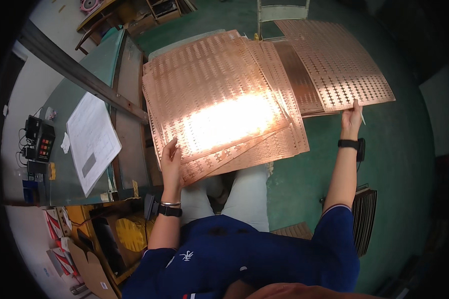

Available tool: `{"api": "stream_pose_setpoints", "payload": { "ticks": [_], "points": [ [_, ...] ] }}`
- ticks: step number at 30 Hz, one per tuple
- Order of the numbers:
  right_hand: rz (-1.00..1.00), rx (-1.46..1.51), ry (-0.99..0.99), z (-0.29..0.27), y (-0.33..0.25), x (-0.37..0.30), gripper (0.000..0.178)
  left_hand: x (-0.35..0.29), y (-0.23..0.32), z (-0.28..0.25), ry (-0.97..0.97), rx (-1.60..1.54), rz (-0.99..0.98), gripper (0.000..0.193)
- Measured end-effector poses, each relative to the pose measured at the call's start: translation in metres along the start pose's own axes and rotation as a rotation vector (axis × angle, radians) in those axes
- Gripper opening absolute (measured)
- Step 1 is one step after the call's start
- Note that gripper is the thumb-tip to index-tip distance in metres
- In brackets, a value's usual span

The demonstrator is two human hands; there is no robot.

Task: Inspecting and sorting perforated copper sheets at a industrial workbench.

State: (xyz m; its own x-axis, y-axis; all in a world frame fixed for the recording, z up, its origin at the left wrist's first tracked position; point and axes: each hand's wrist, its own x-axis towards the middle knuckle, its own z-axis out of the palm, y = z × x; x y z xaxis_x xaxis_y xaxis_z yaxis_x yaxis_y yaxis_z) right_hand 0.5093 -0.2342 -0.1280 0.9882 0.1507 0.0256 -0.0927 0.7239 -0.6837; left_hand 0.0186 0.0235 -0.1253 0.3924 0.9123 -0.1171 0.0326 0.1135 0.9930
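Note:
A broad pile of thin copper sheets (219, 65), punched with rows of small cut-outs, lies before me above my knees. Its top sheets are skewed, and glare whitens their middle. At the pile's near left corner, my left hand (171, 162) has its fingers curled against a sheet's edge. My right hand (352, 121) grips the near edge of another perforated copper sheet (339, 65), held out to the right. Beside those fingers sticks out a thin white stick-like thing (363, 118), its kind unclear. Part of a second pile (299, 74) shows under the held sheet.
Left of the pile stands a green-topped table (60, 184) bearing a paper sheet (92, 144) and a black device with buttons (46, 142). A metal bar (80, 70) slants above it. Dark sheets (365, 219) stand low at right. Behind is a pale chair (284, 12).

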Motion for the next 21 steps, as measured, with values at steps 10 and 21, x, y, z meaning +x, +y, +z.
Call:
{"api": "stream_pose_setpoints", "payload": {
  "ticks": [10,21],
  "points": [
    [0.322,-0.735,0.071,-0.024,0.079,-0.010,0.042,0.004,-0.020,-0.023,0.146,0.333,0.087,0.031],
    [-0.420,-1.538,-0.945,0.076,0.079,-0.166,0.021,0.011,0.006,-0.029,0.143,0.034,-0.106,0.031]
  ]
}}
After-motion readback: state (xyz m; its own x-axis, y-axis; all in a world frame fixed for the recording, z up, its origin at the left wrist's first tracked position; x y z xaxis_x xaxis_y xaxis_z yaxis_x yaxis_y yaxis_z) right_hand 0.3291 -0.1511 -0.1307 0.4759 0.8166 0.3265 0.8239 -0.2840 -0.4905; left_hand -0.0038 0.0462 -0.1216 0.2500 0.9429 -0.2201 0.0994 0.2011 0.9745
